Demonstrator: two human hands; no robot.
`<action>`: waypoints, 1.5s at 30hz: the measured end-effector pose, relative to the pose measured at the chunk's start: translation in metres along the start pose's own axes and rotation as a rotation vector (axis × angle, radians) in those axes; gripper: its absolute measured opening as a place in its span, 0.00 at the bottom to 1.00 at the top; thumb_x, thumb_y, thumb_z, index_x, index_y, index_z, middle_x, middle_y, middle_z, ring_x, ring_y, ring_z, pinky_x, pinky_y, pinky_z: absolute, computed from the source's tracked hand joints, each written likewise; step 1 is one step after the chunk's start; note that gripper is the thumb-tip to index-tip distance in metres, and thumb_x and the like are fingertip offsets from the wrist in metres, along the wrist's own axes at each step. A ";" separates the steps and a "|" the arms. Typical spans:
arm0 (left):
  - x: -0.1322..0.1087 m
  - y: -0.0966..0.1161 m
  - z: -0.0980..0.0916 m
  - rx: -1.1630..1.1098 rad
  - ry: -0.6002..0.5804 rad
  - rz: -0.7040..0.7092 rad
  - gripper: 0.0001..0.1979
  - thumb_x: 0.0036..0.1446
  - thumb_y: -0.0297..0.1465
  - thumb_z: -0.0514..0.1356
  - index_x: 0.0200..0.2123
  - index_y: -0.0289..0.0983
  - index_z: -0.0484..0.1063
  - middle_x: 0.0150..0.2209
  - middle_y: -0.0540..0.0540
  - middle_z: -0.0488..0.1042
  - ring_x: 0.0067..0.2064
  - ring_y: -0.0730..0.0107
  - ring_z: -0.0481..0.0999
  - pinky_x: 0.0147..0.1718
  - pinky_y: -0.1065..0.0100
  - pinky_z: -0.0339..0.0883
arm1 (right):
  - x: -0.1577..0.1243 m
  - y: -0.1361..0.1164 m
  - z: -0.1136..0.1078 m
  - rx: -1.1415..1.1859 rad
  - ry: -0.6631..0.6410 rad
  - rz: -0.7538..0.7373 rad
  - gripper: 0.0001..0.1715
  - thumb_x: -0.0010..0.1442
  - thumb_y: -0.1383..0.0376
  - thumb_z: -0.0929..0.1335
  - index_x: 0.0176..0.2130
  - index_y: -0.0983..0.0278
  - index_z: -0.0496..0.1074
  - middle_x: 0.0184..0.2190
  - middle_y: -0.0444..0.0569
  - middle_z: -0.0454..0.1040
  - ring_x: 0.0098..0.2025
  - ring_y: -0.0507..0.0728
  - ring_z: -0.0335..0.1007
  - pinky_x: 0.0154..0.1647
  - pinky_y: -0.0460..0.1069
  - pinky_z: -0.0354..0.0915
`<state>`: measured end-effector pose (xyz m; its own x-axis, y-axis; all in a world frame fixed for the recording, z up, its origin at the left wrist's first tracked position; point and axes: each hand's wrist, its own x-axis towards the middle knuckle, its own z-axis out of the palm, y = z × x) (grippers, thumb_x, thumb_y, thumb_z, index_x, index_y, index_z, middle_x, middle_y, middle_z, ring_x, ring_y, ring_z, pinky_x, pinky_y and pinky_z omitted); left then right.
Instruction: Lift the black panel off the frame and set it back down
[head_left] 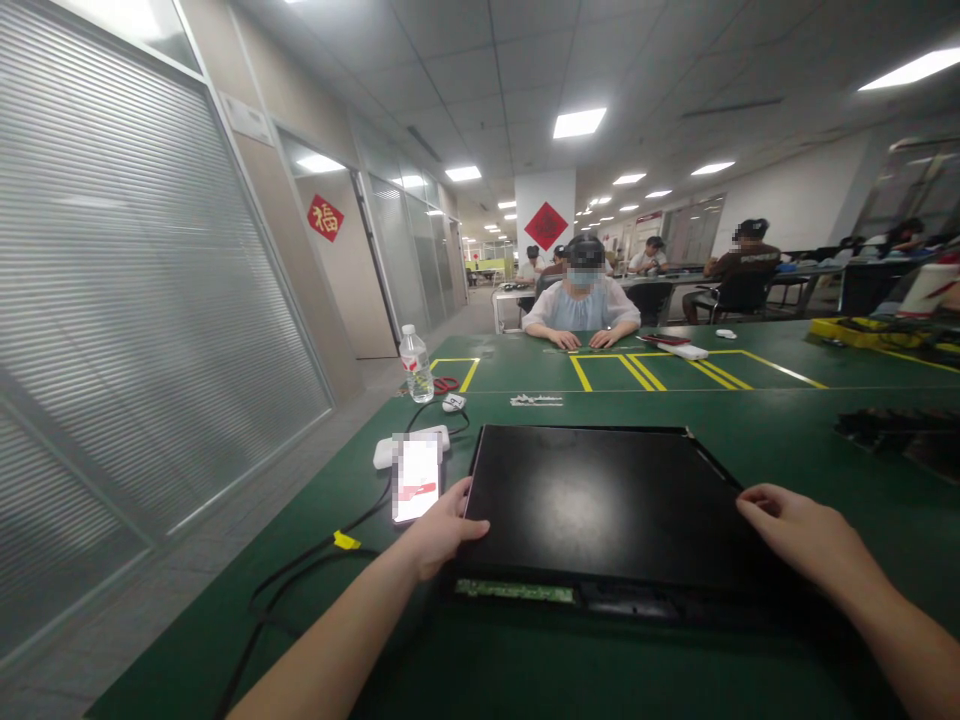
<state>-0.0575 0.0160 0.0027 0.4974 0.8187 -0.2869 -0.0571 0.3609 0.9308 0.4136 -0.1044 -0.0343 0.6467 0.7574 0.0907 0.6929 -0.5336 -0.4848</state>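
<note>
A black flat display panel (600,490) lies face up in front of me, with a dark frame showing along its far and right edges. Along its near edge runs a narrow green circuit board strip (516,592). My left hand (444,525) grips the panel's left edge, thumb on the top face and fingers at the side, partly hidden. On the opposite side, my right hand (787,530) is closed at the right edge, its fingertips pinching the rim. A lit smartphone (418,480) stands beside my left hand.
The green table (337,640) carries a black cable (262,600) with a yellow tag (346,540) at left. Beyond are a water bottle (417,365), red-handled tool (446,384) and small white pieces (536,400). Dark parts (900,435) lie right. A co-worker (583,300) sits opposite.
</note>
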 end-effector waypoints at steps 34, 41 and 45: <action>0.006 -0.009 -0.007 0.567 0.306 0.265 0.25 0.43 0.30 0.73 0.47 0.36 0.78 0.70 0.31 0.62 0.75 0.35 0.55 0.74 0.48 0.46 | 0.002 0.003 0.002 0.087 0.013 0.031 0.18 0.55 0.50 0.66 0.29 0.53 0.83 0.37 0.55 0.84 0.41 0.71 0.80 0.41 0.59 0.71; 0.017 -0.018 -0.010 0.753 0.331 0.259 0.24 0.47 0.28 0.69 0.50 0.34 0.78 0.71 0.31 0.62 0.74 0.41 0.59 0.74 0.51 0.50 | 0.002 0.001 -0.002 0.103 0.029 0.053 0.22 0.51 0.47 0.64 0.28 0.53 0.83 0.36 0.53 0.84 0.40 0.70 0.79 0.39 0.59 0.71; 0.018 -0.019 -0.008 0.900 0.340 0.235 0.26 0.51 0.28 0.66 0.55 0.33 0.77 0.72 0.32 0.61 0.74 0.46 0.60 0.73 0.51 0.53 | 0.005 0.001 -0.005 0.101 0.006 0.078 0.24 0.49 0.46 0.63 0.28 0.53 0.83 0.35 0.51 0.84 0.41 0.70 0.79 0.40 0.59 0.71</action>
<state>-0.0546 0.0271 -0.0218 0.2748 0.9615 0.0090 0.6266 -0.1862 0.7568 0.4194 -0.1032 -0.0300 0.6993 0.7128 0.0541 0.6051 -0.5499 -0.5758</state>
